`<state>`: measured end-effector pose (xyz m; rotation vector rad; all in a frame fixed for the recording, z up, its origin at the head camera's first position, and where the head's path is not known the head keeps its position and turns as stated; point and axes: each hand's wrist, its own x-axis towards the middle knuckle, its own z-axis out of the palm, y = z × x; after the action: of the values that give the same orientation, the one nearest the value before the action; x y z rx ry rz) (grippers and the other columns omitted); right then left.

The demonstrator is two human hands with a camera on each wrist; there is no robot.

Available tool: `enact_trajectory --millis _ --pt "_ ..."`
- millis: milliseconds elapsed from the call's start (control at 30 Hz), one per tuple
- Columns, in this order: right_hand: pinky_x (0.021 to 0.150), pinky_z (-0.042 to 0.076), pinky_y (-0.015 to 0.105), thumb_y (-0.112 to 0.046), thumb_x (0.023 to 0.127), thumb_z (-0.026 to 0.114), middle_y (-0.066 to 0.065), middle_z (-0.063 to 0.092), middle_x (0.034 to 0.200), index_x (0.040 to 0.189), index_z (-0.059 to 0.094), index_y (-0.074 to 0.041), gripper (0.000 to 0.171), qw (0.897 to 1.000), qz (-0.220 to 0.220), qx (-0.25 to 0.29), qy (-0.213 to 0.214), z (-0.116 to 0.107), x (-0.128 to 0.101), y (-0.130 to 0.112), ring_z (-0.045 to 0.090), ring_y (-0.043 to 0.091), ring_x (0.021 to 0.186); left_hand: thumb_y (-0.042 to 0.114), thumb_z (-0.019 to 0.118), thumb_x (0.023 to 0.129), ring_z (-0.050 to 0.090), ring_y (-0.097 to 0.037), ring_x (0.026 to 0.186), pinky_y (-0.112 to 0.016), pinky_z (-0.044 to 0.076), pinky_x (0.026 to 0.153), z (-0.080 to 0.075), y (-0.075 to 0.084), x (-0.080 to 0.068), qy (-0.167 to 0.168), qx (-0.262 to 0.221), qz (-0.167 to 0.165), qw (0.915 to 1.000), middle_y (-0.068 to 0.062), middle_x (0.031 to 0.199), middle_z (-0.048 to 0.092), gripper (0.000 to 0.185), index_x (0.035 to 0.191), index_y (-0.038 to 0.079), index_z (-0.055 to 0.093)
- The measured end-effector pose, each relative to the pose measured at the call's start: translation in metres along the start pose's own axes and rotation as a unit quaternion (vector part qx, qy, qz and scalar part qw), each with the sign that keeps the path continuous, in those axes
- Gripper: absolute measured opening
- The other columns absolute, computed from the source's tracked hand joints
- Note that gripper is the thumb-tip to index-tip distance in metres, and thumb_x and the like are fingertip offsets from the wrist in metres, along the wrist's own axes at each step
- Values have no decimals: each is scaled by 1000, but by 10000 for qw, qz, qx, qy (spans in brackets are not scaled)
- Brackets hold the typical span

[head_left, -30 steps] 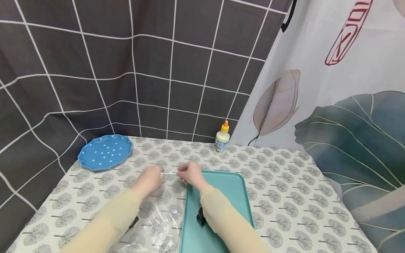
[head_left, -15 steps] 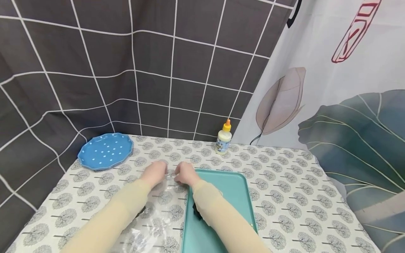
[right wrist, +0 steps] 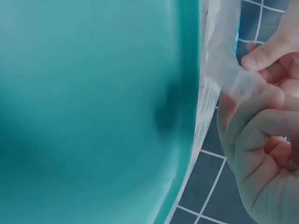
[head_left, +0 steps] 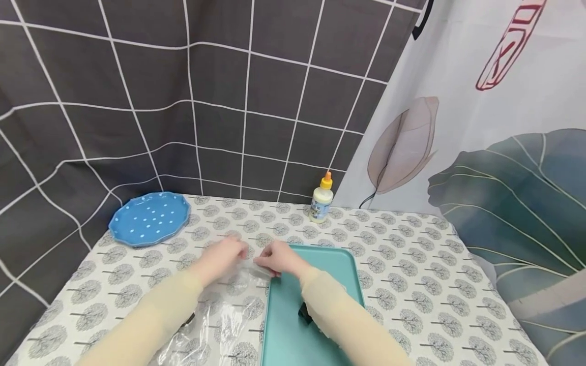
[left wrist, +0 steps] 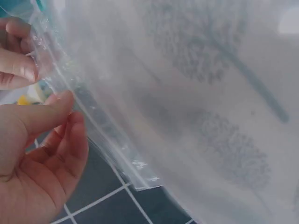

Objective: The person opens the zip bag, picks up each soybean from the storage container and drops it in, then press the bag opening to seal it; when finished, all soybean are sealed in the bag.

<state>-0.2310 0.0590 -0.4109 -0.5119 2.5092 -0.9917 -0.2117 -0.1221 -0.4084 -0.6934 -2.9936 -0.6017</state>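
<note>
A clear zip-lock bag (head_left: 229,310) lies on the patterned tablecloth, its zip edge raised between my two hands. My left hand (head_left: 223,258), blurred in the head view, pinches that edge; the left wrist view shows its thumb and forefinger (left wrist: 65,105) at the zip strip (left wrist: 100,123). Close by on the right, my right hand (head_left: 280,258) pinches the same edge beside the teal tray's left rim. In the right wrist view its thumb and forefinger (right wrist: 266,100) have a fold of the plastic (right wrist: 236,81) between them. The bag's contents, if any, cannot be made out.
A teal tray (head_left: 288,325) lies under my right forearm. At the back left rests a blue plate with white dots (head_left: 151,218). A glue bottle with a yellow cap (head_left: 321,201) stands near the back edge, before the dark checked curtain (head_left: 220,127).
My hands first drew closer together along the bag's edge, then parted slightly. The left hand has moved a little to the right. Tray, plate and bottle stay in place.
</note>
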Motion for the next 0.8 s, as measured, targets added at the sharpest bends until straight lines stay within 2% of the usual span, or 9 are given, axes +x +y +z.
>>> enact_trajectory --millis 100,300,433,567,700,800 --pt "37 34 17 -28 89 66 -3 53 45 71 70 -12 25 9997 -34 92 -201 -2 -11 3 41 7 36 3 67 81 54 -10 77 -27 52 70 -1 9 -9 54 -144 336 9993 7 82 56 14 82 15 61" --pt "37 41 18 -20 90 65 9 66 62 79 72 -4 21 9936 -358 913 -563 -5 -33 1 48 8 39 8 69 82 61 -13 88 -26 56 78 -1 28 -22 438 177 1122 9926 6 91 60 13 85 17 61" --pt "40 52 22 -11 88 65 10 67 65 81 70 2 16 9859 -233 1530 -633 -2 -43 -1 55 8 42 10 67 84 63 -13 87 -24 56 77 -1 38 -28 462 167 1293 9904 6 92 61 9 89 16 62" --pt "46 56 24 -5 88 63 11 67 66 81 67 7 14 9764 -112 2057 -655 2 -50 -1 59 10 45 11 65 85 63 -12 88 -24 57 79 0 43 -33 482 39 1352 9896 7 93 61 9 92 16 63" --pt "48 57 25 -3 89 61 11 66 64 80 65 7 14 9704 -89 2308 -703 4 -57 2 60 11 46 9 65 85 64 -13 94 -27 56 86 4 42 -37 630 -95 1644 9843 6 101 63 18 101 16 64" --pt "48 57 24 -3 89 61 10 66 63 81 64 7 13 9697 -113 2338 -703 5 -61 5 59 11 46 7 66 83 64 -16 98 -29 55 89 9 41 -39 809 -130 1940 9776 3 106 65 24 105 15 65"
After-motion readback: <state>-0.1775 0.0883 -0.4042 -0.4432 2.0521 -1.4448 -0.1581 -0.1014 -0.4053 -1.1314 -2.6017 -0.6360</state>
